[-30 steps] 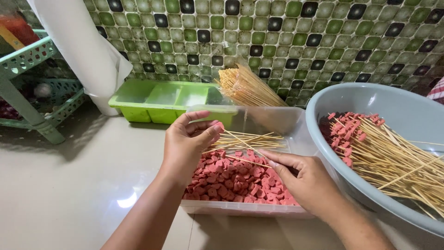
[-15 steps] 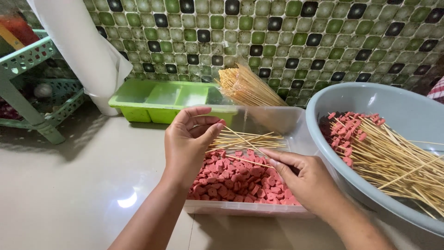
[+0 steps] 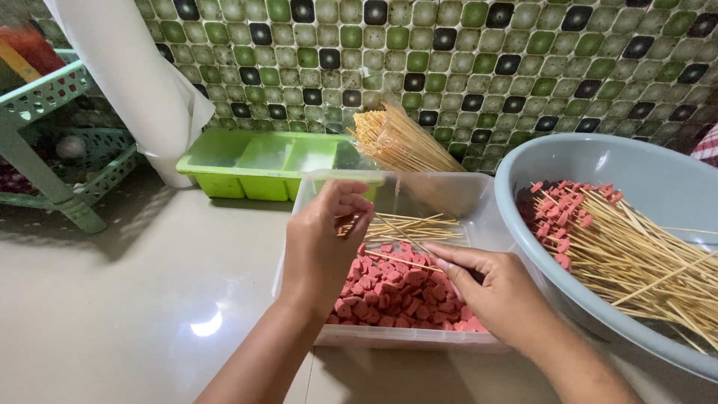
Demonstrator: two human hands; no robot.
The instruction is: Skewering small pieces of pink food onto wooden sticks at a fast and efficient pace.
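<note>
My left hand (image 3: 325,243) hovers over a clear plastic box (image 3: 310,198) holding many pink sausage pieces (image 3: 389,295). Its fingertips are pinched together at the far tip of a thin bamboo skewer (image 3: 407,243); whatever sits between them is hidden. My right hand (image 3: 497,288) rests on the box's right side and grips the near end of that skewer. Several loose skewers (image 3: 422,224) lie at the back of the box.
At the right stands a grey basin (image 3: 598,157) of skewers threaded with pink pieces (image 3: 628,247). A skewer bundle (image 3: 396,142) leans on the tiled wall behind the box. Also here: a green divided tray (image 3: 254,164), a white roll (image 3: 127,75), and a teal rack (image 3: 45,150) at far left.
My left hand has shifted slightly right and its fingers have curled in toward the skewer tip. My right hand has barely moved.
</note>
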